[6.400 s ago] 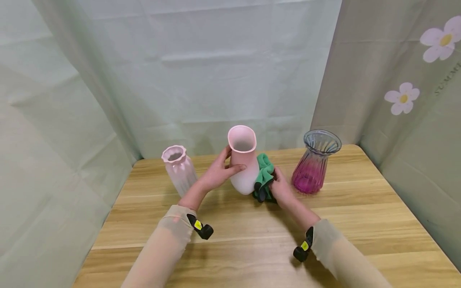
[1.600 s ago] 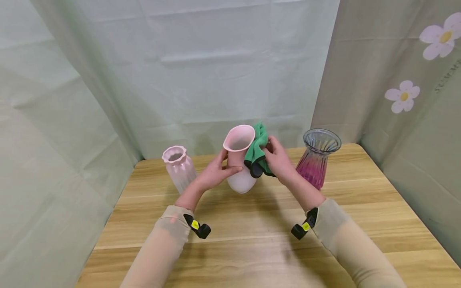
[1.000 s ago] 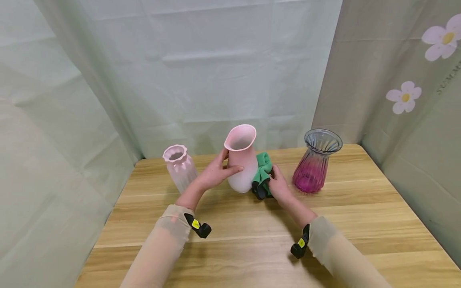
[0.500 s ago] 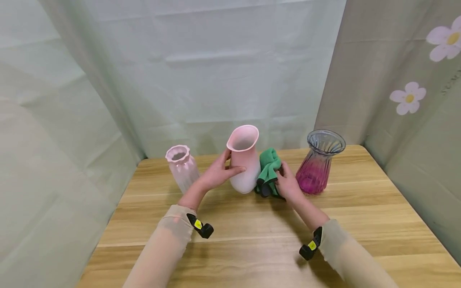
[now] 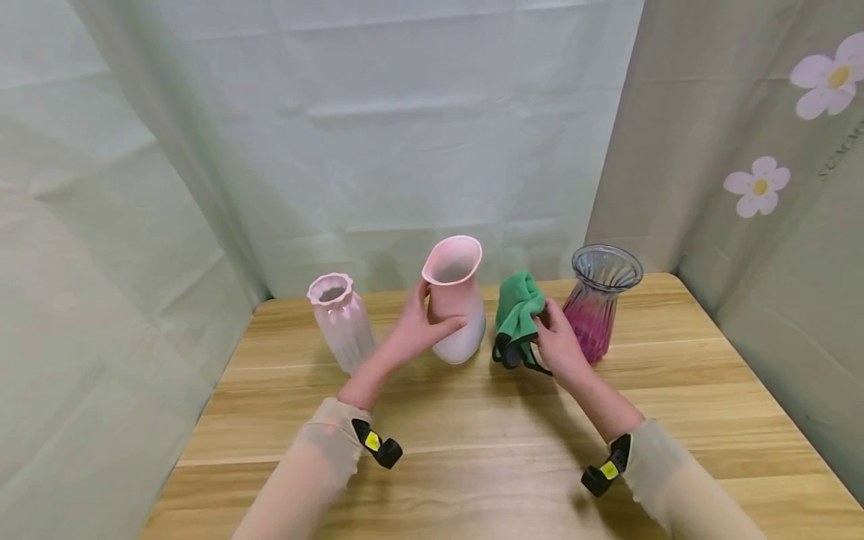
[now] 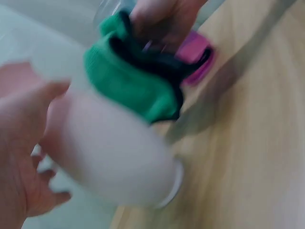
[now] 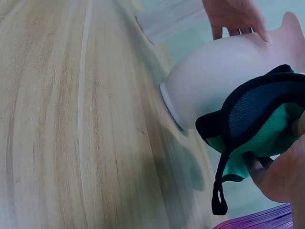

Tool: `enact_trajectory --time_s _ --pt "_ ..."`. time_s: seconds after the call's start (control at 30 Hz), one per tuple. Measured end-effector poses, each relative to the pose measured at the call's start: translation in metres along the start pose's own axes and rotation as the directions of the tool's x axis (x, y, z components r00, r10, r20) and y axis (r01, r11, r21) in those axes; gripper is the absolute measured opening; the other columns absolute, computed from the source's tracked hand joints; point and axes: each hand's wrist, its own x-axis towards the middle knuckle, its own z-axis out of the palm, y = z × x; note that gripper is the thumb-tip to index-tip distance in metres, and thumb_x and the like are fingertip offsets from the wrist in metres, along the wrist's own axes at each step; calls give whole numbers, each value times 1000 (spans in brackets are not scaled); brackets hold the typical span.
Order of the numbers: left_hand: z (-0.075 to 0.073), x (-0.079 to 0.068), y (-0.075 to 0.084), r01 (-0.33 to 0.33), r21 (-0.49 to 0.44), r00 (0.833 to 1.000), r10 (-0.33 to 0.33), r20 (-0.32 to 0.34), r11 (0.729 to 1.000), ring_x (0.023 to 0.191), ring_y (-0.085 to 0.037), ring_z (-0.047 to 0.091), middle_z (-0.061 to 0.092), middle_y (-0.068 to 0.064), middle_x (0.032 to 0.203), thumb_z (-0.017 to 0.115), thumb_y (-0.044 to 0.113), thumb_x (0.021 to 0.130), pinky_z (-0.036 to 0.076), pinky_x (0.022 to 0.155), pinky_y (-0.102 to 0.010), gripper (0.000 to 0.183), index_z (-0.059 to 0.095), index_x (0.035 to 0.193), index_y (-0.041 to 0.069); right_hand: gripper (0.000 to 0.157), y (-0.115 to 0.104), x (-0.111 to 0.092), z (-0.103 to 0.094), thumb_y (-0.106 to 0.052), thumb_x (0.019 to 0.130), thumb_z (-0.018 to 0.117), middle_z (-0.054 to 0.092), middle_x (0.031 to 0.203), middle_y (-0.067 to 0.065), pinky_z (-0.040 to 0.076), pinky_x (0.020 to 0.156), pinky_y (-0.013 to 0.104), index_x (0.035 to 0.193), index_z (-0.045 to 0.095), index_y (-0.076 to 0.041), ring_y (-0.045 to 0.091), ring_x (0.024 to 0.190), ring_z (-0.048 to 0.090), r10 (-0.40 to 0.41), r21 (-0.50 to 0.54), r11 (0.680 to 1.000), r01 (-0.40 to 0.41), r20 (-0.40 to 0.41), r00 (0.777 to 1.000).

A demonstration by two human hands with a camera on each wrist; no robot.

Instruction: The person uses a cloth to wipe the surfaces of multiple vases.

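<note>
A pink-and-white vase [image 5: 457, 315] stands upright mid-table. My left hand [image 5: 415, 326] is at its left side, thumb across the front near the neck; in the blurred left wrist view the hand's fingers [image 6: 52, 188] are spread, with fingertips showing beside the vase. My right hand [image 5: 560, 341] pinches a bunched green cloth [image 5: 518, 309] with black edging and a loop, low over the table between this vase and a ribbed glass vase [image 5: 597, 322]. That glass vase, blue-grey above and magenta below, is partly hidden by the hand. In the right wrist view the cloth [image 7: 252, 124] overlaps the pink-and-white vase.
A pale pink vase with a scalloped rim [image 5: 344, 326] stands left of my left hand. The wooden table [image 5: 472, 465] ends at a back edge near the vases. Pale curtains [image 5: 432, 135] close in the back and sides.
Cloth and right hand were up by the pink-and-white vase's rim, came down its right side, and have moved right, away from it. The left hand's forearm has shifted slightly.
</note>
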Motion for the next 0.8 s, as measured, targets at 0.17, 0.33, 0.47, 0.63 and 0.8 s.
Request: enact_trajectory --time_s 0.17,0.33,0.47,0.63,0.8 --pt "23 -12 5 97 27 972 -88 -219 995 141 -33 38 34 -11 156 89 34 81 35 115 -51 101 28 157 9 35 1 -2 -2 -20 111 46 44 149 18 51 92 23 140 39 -2 25 128 48 5 -3 1000 -5 -14 1000" --pt "36 -14 3 136 61 936 -108 -335 989 135 -31 44 37 -10 151 92 39 76 42 110 -48 102 32 153 11 31 3 -2 -3 -21 111 47 46 146 19 52 91 24 134 40 -2 22 122 51 3 -2 1000 -3 -15 1000" --pt "39 -13 1 144 80 926 -106 -361 986 129 -29 47 40 -10 146 92 37 76 44 106 -45 98 34 151 10 29 5 -2 -3 -20 111 46 47 144 19 52 90 25 132 41 -1 21 120 52 -11 1 1000 11 -6 1000" --pt "35 -11 0 108 35 942 -91 -322 994 128 -27 49 42 -10 145 91 32 79 45 106 -45 93 35 150 9 29 5 -1 -2 -18 111 46 47 145 19 53 91 25 133 41 -1 23 122 51 -24 13 1000 24 -7 1000" --pt "23 -9 -1 81 -59 976 -92 -200 995 133 -26 47 40 -9 148 87 25 85 44 110 -46 90 32 155 9 32 4 -1 -3 -19 111 46 46 147 20 52 91 25 136 40 -1 26 124 50 -11 -5 1000 11 -11 1000"
